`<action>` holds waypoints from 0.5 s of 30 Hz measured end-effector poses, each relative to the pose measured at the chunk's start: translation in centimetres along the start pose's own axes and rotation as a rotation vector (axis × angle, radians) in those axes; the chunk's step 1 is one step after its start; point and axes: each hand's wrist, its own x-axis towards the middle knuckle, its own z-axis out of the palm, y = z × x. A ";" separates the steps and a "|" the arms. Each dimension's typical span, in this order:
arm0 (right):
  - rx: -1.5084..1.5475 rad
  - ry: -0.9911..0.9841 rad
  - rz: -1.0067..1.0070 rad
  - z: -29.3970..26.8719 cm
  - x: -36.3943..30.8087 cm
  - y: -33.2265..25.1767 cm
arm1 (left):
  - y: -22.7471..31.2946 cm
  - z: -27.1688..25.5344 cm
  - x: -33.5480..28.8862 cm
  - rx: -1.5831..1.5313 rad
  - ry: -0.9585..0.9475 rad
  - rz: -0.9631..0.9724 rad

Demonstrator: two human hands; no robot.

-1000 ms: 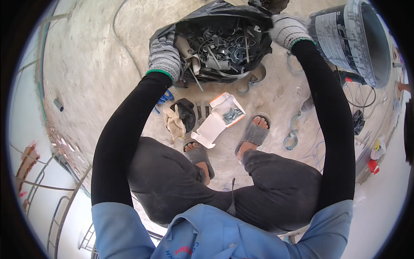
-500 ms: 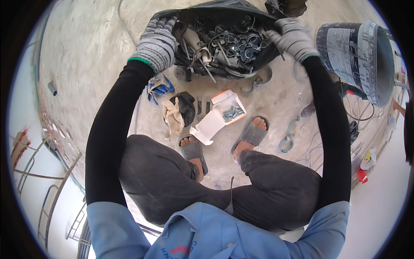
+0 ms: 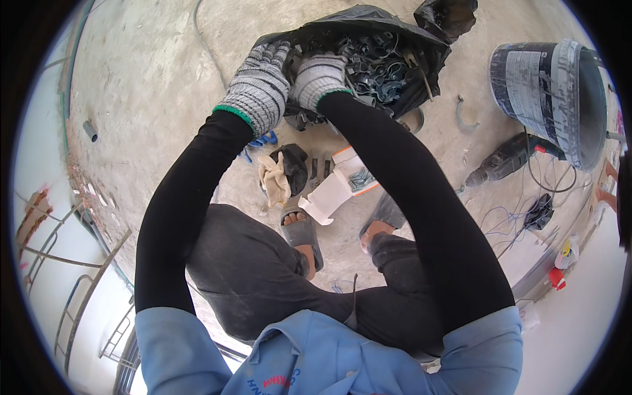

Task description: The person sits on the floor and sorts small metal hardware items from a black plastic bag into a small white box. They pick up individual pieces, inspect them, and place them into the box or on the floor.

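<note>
A black plastic bag [image 3: 431, 56] lies spread at the top of the view, full of metal pipe clamps [image 3: 382, 76] and other fittings. My left hand [image 3: 260, 85], in a striped grey knit glove, is closed on the bag's left edge. Right beside it, my gloved right hand [image 3: 320, 78] reaches down into the bag's left part; its fingertips are hidden among the contents. Near my feet, an opened white and orange cardboard box [image 3: 327, 197] holds several small metal anchors [image 3: 361, 179], partly covered by my right forearm.
A dirty bucket [image 3: 533, 85] lies tilted at the right, with a power drill [image 3: 503, 161] and loose wires below it. Cream work gloves [image 3: 273, 179] and a small black bag [image 3: 294, 168] lie by my left foot. A single clamp [image 3: 467, 117] rests right of the bag.
My right hand has left the bag's right edge and moved left into the bag, beside my left hand. The right side of the bag has sagged. The drill has come into sight.
</note>
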 end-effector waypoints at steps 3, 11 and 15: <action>-0.077 -0.117 0.028 0.3 1.9 -2.2 | -0.6 0.8 -0.7 0.001 0.091 -0.031; 0.244 -0.367 -0.165 0.6 6.0 4.6 | 0.2 -2.4 -0.6 0.070 -0.106 0.002; 0.334 -0.303 -0.100 -2.1 3.9 7.3 | 0.7 -4.0 -0.8 0.070 -0.128 0.005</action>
